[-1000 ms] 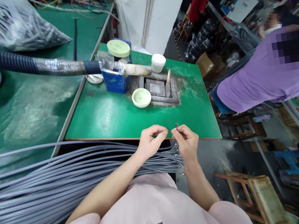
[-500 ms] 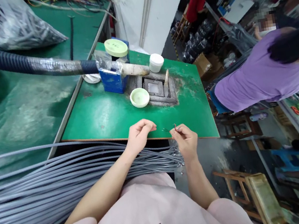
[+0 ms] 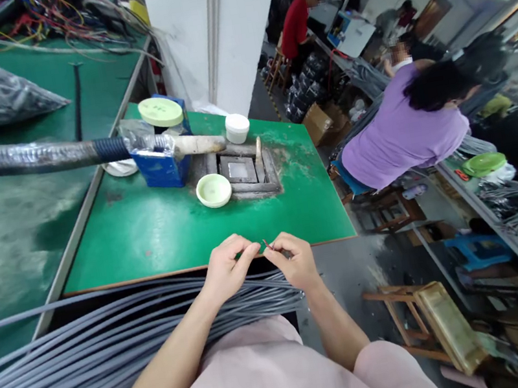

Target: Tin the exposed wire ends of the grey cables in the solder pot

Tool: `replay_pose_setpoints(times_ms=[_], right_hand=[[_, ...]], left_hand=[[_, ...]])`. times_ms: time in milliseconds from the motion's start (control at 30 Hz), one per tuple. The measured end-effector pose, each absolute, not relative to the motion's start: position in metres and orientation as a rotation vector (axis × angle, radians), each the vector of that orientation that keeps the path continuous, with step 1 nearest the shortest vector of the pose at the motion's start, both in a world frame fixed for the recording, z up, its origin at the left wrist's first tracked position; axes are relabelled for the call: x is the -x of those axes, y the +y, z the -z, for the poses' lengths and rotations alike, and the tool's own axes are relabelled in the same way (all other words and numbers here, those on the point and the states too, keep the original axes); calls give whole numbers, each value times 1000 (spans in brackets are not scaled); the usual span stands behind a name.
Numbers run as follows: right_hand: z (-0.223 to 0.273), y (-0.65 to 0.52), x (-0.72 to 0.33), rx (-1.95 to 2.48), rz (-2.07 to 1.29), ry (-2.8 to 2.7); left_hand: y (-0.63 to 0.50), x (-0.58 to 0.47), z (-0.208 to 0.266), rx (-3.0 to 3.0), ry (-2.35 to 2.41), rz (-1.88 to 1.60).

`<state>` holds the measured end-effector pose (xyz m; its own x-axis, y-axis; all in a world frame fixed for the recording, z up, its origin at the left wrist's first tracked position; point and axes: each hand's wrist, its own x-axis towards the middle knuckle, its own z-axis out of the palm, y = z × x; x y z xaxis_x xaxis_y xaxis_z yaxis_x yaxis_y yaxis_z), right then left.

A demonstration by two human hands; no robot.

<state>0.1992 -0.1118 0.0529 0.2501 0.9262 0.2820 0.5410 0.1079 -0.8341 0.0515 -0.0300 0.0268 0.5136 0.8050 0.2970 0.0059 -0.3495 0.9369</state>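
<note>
Above the front edge of the green table, my right hand (image 3: 293,259) is closed in a pinch on a few thin wires (image 3: 267,244), reddish and dark. My left hand (image 3: 231,265) is closed too, thumb against fingers, and its fingertips meet the ends of those wires from the left. The exact grip there is too small to make out fully. Below both hands lies a thick bundle of grey cables (image 3: 128,333), running in from the left, with its ends under my right forearm.
On the green table (image 3: 157,236) stand a pale green dish (image 3: 214,190), a framed square pot (image 3: 239,170), a white tub (image 3: 237,128) and a blue box (image 3: 161,168) bearing a hose nozzle (image 3: 199,144). A co-worker in purple (image 3: 386,128) sits at right; a wooden stool (image 3: 407,321) stands nearby.
My hands have come together, so the wires in my right hand now reach my left fingertips. The view has turned to the right, shifting the table leftward in the picture.
</note>
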Motion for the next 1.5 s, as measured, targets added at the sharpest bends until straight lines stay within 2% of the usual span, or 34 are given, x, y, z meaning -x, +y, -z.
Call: replay_pose_setpoints(times_ms=[167, 333, 467, 667, 833, 967, 1233, 1500], right_hand=[[-60, -108, -214, 1482, -461, -1165], [-81, -73, -215, 1432, -460, -1037], [-94, -34, -206, 1404, -507, -1073], [-97, 20, -201, 1477, -639, -1298], [-90, 70, -191, 1713, -744, -1537], [-96, 94, -186, 1965, -637, -1815], [-96, 104, -171, 2253, -425, -2228], [-90, 105, -164, 2302, -272, -2268]], left_hand=[[-41, -47, -23, -1411, 879, -1115], [-87, -67, -18, -1561, 319, -838], [-106, -79, -7, -1653, 218, -862], [-107, -76, 1, -1609, 132, -839], [-94, -88, -3, -1264, 273, -931], [-88, -92, -7, -1126, 245, -966], [-110, -79, -15, -1395, 13, -656], [-60, -62, -14, -1604, 632, -1165]])
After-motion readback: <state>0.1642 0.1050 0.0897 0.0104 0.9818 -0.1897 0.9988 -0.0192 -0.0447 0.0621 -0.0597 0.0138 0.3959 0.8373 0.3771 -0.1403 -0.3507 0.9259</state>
